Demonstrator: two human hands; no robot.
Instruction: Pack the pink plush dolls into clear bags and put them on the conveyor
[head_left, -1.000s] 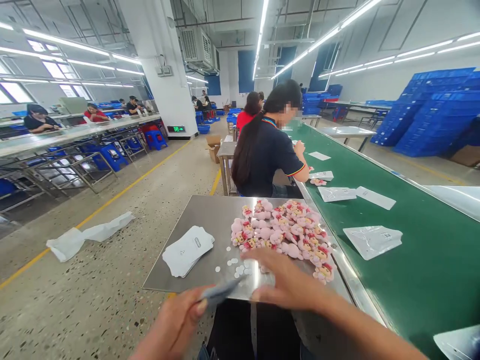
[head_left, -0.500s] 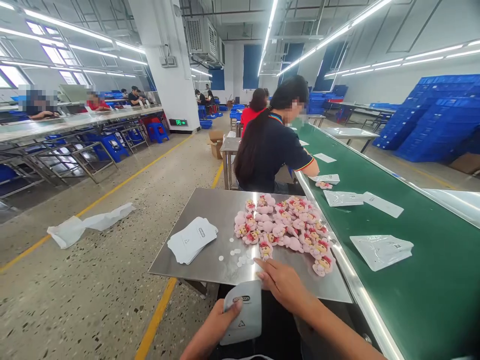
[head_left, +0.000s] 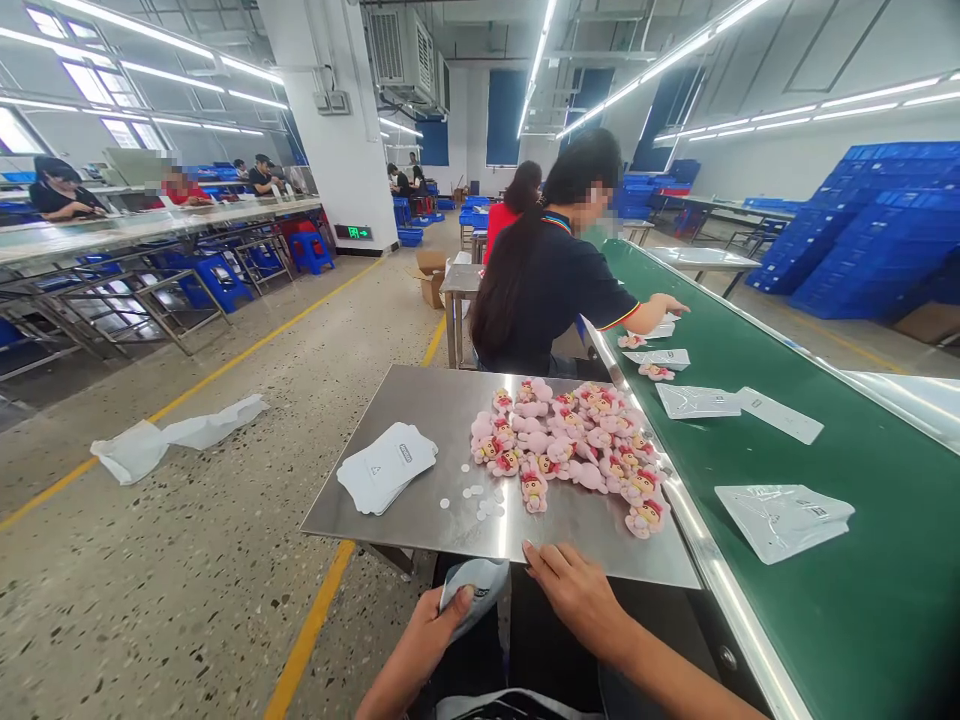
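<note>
My left hand (head_left: 429,640) grips a white printed pouch (head_left: 484,583) below the table's front edge, thumb across its face; the pouch is bent and tilted. My right hand (head_left: 576,600) is at the metal table's (head_left: 442,400) front edge, to the right of the pouch and apart from it. Its fingers are curled together, and anything between the fingertips is too small to make out. Beyond lie several small white discs (head_left: 484,508) and a pile of pink plush dolls (head_left: 570,440). A stack of white pouches (head_left: 386,468) is on the table's left side.
A green conveyor belt (head_left: 825,600) runs along the right, carrying several white pouches (head_left: 784,520) and a few dolls. A co-worker (head_left: 555,280) sits ahead, one arm over the belt. White sheeting (head_left: 176,438) lies on the floor at left; blue crates (head_left: 877,240) are stacked at right.
My right hand has drawn back from the discs and pouch towards me. The pouch in my left hand has tilted over. The co-worker's arm has reached across the belt, and the belt's pouches sit slightly nearer.
</note>
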